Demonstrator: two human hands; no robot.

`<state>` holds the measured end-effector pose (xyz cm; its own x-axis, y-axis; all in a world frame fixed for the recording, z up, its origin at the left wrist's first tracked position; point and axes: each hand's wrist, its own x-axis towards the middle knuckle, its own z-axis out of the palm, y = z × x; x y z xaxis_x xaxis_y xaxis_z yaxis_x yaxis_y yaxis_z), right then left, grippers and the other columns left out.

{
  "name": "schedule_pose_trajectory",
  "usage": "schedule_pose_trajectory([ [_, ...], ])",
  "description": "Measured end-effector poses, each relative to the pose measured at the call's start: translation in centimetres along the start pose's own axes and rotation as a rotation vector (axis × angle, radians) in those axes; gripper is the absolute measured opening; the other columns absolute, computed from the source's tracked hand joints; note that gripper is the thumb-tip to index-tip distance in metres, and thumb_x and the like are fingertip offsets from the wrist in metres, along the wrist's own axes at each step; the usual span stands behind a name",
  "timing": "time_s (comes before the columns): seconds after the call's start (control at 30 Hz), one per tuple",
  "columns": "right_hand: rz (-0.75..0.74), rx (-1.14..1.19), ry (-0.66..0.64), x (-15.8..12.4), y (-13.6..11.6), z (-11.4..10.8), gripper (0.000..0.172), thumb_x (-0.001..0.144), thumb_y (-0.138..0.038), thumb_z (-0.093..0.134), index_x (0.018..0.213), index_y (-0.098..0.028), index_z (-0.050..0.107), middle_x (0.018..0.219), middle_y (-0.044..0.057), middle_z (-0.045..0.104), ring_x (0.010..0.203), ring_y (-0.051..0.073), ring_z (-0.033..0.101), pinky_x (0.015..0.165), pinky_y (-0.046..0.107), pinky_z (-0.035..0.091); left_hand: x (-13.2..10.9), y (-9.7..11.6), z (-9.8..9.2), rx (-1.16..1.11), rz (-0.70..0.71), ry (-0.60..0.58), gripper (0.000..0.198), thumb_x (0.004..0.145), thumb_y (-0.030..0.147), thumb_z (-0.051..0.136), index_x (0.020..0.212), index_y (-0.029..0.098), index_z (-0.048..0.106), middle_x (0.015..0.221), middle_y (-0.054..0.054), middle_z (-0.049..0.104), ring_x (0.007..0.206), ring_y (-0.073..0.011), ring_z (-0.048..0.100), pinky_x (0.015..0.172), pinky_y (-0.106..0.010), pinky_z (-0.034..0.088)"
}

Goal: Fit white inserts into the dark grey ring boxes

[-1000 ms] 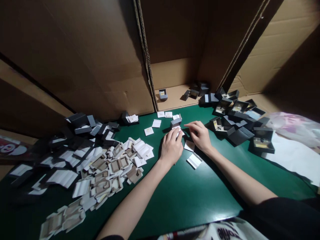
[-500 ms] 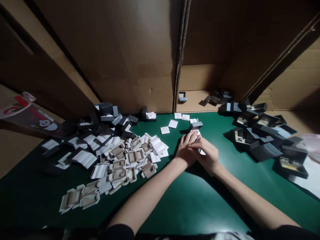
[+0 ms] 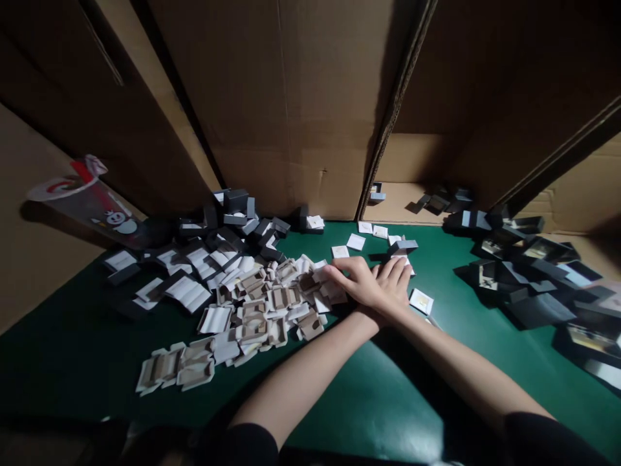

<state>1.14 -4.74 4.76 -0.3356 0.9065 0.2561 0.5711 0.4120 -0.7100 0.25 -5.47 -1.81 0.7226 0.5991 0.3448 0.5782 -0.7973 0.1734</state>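
My left hand (image 3: 394, 283) lies over a small hinged box (image 3: 405, 246) with a raised dark grey lid, its fingers over the white inside and its thumb hidden. Crossing above the left wrist, my right hand (image 3: 358, 278) reaches left with thumb and index finger apart. Their tips are at the edge of a heap of folded card inserts (image 3: 286, 298), brown and white; I see nothing gripped in them. A square white card with a yellowish centre (image 3: 421, 301) rests right of my left hand. More white cards (image 3: 356, 242) lie behind the hands.
Dark boxes (image 3: 235, 200) with white papers fill the left back. Open dark boxes (image 3: 541, 304) are piled at right. Cardboard walls (image 3: 301, 129) stand behind the green table (image 3: 359, 401). A plastic cup (image 3: 97, 204) is at far left.
My right hand has moved left from the small box, across my left wrist to the insert heap. The square card on the right is now uncovered. The whole view has shifted.
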Motion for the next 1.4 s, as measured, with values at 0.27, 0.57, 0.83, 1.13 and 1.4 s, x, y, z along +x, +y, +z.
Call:
schedule_pose_trajectory([
  [0.27,-0.227,-0.208,0.058,5.8,1.1,3.0,0.016,0.092,-0.024,0.046,0.089,-0.017,0.060,0.083,0.006,0.057,0.079,0.017,0.052,0.070,0.026,0.041,0.0,-0.4,-0.1,-0.132,-0.022,-0.065,0.058,0.087,0.027,0.038,0.142,0.010,0.032,0.154,-0.007,0.022,0.142,-0.0195,0.015,0.111,-0.041,0.029],
  [0.57,-0.009,-0.206,-0.022,5.4,1.9,4.0,0.017,0.087,-0.026,0.058,0.094,-0.015,0.069,0.098,0.011,0.060,0.093,0.022,0.053,0.084,0.032,0.041,-0.4,0.3,-0.3,-0.051,-0.005,-0.024,0.056,0.087,0.027,0.036,0.141,0.009,0.032,0.153,-0.009,0.025,0.141,-0.0199,0.016,0.110,-0.040,0.030],
  [0.83,0.053,0.102,-0.066,4.6,1.0,3.3,0.014,0.085,-0.024,0.058,0.090,-0.013,0.065,0.077,0.002,0.066,0.066,0.012,0.057,0.062,0.022,0.041,-0.5,0.3,-0.1,0.009,0.018,0.023,0.056,0.086,0.027,0.039,0.139,0.009,0.035,0.152,-0.009,0.026,0.140,-0.0214,0.018,0.108,-0.040,0.032],
  [1.13,0.174,0.532,0.154,4.0,4.1,1.6,0.031,0.078,-0.039,0.058,0.093,-0.013,0.063,0.076,0.002,0.064,0.064,0.012,0.055,0.059,0.024,0.043,-0.5,-0.2,0.6,0.086,0.082,-0.010,0.059,0.092,0.034,0.033,0.144,0.006,0.025,0.155,-0.012,0.016,0.143,-0.0239,0.012,0.110,-0.043,0.030],
  [1.4,0.204,0.465,0.090,4.0,4.9,1.7,0.019,0.076,-0.025,0.061,0.090,-0.012,0.061,0.067,0.000,0.060,0.054,0.010,0.052,0.053,0.022,0.042,-0.1,-0.6,1.1,0.080,0.096,-0.015,0.061,0.091,0.034,0.037,0.144,0.007,0.026,0.155,-0.012,0.017,0.143,-0.0258,0.013,0.110,-0.046,0.031],
])
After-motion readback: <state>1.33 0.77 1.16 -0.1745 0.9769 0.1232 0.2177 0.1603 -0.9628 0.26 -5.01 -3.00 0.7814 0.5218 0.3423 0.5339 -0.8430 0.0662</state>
